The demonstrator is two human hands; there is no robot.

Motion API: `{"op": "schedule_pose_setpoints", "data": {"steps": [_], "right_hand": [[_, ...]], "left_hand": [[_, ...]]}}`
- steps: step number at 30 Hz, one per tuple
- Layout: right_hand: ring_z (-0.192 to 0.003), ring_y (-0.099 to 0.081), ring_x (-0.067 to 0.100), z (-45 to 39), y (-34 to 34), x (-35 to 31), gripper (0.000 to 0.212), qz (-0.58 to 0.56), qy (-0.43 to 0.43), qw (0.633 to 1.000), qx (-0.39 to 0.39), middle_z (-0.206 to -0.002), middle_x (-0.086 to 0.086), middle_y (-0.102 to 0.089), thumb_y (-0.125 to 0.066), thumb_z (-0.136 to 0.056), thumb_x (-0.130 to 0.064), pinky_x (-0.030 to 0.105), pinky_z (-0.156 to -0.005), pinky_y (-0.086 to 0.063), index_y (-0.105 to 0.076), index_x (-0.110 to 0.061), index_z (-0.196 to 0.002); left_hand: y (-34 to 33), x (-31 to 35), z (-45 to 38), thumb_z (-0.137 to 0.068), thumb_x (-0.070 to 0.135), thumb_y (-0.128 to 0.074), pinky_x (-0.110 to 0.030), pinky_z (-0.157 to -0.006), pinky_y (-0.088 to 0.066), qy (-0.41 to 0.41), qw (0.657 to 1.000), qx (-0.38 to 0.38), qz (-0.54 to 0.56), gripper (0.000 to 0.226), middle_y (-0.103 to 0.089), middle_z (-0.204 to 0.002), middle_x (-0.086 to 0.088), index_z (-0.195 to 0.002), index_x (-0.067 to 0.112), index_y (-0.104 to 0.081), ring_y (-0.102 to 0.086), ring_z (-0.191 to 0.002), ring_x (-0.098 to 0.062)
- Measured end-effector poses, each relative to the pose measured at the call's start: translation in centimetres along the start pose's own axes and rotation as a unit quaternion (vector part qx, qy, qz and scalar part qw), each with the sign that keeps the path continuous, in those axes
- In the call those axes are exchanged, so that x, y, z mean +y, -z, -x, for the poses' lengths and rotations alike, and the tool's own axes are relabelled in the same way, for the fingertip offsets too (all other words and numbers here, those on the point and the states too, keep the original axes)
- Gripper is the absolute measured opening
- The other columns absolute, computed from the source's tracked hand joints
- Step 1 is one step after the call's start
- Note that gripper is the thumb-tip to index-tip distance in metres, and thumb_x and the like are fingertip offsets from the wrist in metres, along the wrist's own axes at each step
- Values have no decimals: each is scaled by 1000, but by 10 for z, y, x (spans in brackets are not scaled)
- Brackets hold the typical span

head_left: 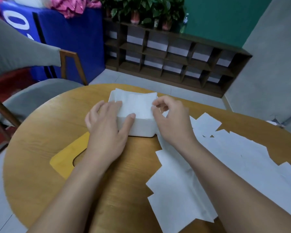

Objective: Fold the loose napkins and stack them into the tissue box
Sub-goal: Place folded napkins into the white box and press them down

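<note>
A white tissue box stands open on the round wooden table. A folded white napkin lies across its top. My left hand rests flat against the box's left side, with its fingertips on the napkin's left and front edges. My right hand pinches the napkin's right edge between thumb and fingers. Several loose white napkins lie spread over the table to the right, partly under my right forearm.
The box's yellow wooden lid, with an oval slot, lies flat on the table under my left forearm. A grey chair stands at the left. A dark cubby shelf with plants on top lines the far wall.
</note>
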State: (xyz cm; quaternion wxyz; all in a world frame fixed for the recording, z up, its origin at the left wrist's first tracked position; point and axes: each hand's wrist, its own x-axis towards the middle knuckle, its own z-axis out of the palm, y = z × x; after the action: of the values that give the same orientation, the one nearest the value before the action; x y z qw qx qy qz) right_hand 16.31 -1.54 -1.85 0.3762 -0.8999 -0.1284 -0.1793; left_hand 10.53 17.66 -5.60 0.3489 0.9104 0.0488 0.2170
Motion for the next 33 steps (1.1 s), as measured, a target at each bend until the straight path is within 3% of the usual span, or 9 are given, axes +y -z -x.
{"op": "schedule_pose_setpoints", "data": {"steps": [5, 9, 15, 18, 20, 22, 24, 28, 33], "right_hand": [[-110, -53, 11, -3, -4, 7, 24, 121, 36, 991, -47, -101, -20, -71, -55, -111, -48, 35, -98, -26, -71, -34, -100], [-125, -46, 13, -7, -2, 10, 39, 199, 62, 976, -56, -127, -19, -63, -50, -109, -63, 30, -98, -16, -79, -38, -100], [-126, -49, 9, -4, 14, 16, 23, 132, 29, 991, -4, -130, -17, -63, -61, -108, -48, 31, -105, -20, -79, -37, -101], [-129, -53, 7, 6, 26, 12, 15, 86, 8, 996, -9, -129, -19, -66, -64, -107, -41, 34, -112, -26, -77, -38, -102], [-127, -56, 5, 17, 36, 8, 12, 47, -1, 999, -18, -125, -23, -67, -66, -106, -40, 45, -117, -39, -77, -38, -100], [-125, -59, 4, 35, 46, 2, 10, 19, -14, 999, -30, -123, -26, -68, -68, -105, -40, 55, -110, -49, -77, -40, -100], [-124, -60, 2, 57, 59, -3, 9, -2, -31, 999, -44, -121, -27, -69, -70, -105, -39, 49, -106, -53, -78, -40, -100], [-119, -64, -3, 104, 77, -2, 8, -29, -43, 995, -83, -114, -25, -72, -73, -103, -35, 16, -95, -49, -78, -38, -97], [-112, -67, 4, 153, 79, 13, 3, -13, -56, 995, -84, -109, -25, -72, -78, -98, -35, 40, -104, -53, -77, -38, -97]], "left_hand": [[-10, -5, -3, -110, 70, -37, -53, -130, -17, -16, 996, 14, -90, 63, -55, -156, 2, -142, 25, -68, -30, -155, -29], [-10, -5, -3, -109, 70, -36, -53, -128, -19, -17, 996, 28, -89, 65, -58, -153, 2, -136, 23, -73, -33, -154, -29], [-4, 3, -1, -110, 59, -52, -52, -128, -22, -39, 996, 59, -45, 46, -58, -150, 5, -130, 24, -74, -33, -153, -25], [-2, 15, 6, -109, 44, -62, -46, -117, -35, -93, 992, 85, -9, 30, -60, -141, 8, -128, 24, -74, -40, -141, -22], [-4, 24, 15, -109, 36, -66, -41, -110, -42, -126, 988, 82, 26, 26, -62, -131, 9, -129, 23, -74, -44, -132, -19], [-7, 34, 28, -108, 32, -68, -31, -105, -43, -151, 985, 56, 57, 26, -65, -125, 8, -131, 21, -74, -49, -126, -19], [-8, 45, 42, -109, 30, -67, -24, -101, -42, -171, 982, 19, 82, 26, -67, -122, 8, -132, 21, -73, -53, -120, -18], [-16, 57, 69, -110, 27, -63, -20, -93, -41, -189, 976, -57, 91, 23, -69, -117, 12, -131, 24, -73, -56, -112, -11], [-30, 51, 91, -107, 12, -62, -27, -93, -47, -183, 973, -110, 83, 22, -74, -113, 11, -119, 21, -78, -61, -108, -13]]}}
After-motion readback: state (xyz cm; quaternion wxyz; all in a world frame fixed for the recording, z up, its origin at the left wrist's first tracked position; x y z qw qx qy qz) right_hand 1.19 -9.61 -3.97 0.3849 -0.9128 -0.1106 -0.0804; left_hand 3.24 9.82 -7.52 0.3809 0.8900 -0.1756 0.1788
